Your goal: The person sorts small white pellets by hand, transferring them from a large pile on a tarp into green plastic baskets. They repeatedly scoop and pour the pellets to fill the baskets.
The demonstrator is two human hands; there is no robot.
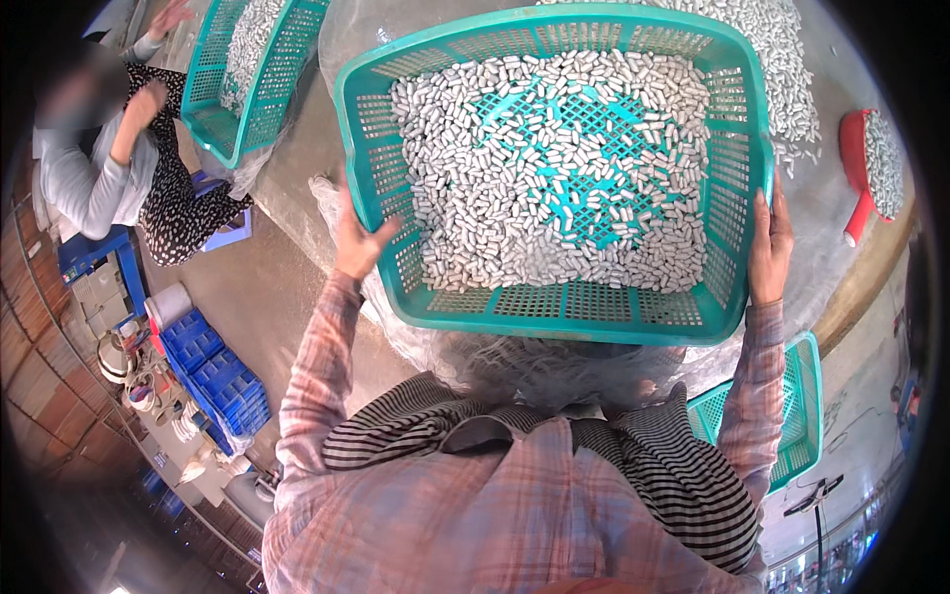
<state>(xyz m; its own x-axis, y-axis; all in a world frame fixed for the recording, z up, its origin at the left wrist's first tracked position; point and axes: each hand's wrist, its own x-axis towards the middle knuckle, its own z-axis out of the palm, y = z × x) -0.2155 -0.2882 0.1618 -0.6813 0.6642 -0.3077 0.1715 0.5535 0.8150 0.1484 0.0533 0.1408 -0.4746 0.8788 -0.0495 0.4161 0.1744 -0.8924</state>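
Observation:
A green plastic basket (554, 335) with slotted walls is held up in front of me, a little tilted. Inside it, many small whitish capsule-shaped pieces (465, 198) spread over the mesh bottom, thinner toward the middle and right. My left hand (361, 238) grips the basket's left side, thumb toward the inside, its other fingers partly hidden by the wall. On the opposite side, my right hand (771, 247) is closed on the right wall, fingers along its outer face and the thumb near the rim.
Beyond the basket lies a heap of the same pieces (777, 59). A red scoop (853, 163) filled with pieces rests at right. Another green basket (807, 416) stands lower right. At left, a person (109, 168) sits by a further green basket (198, 119); stacked blue crates (223, 376) stand below.

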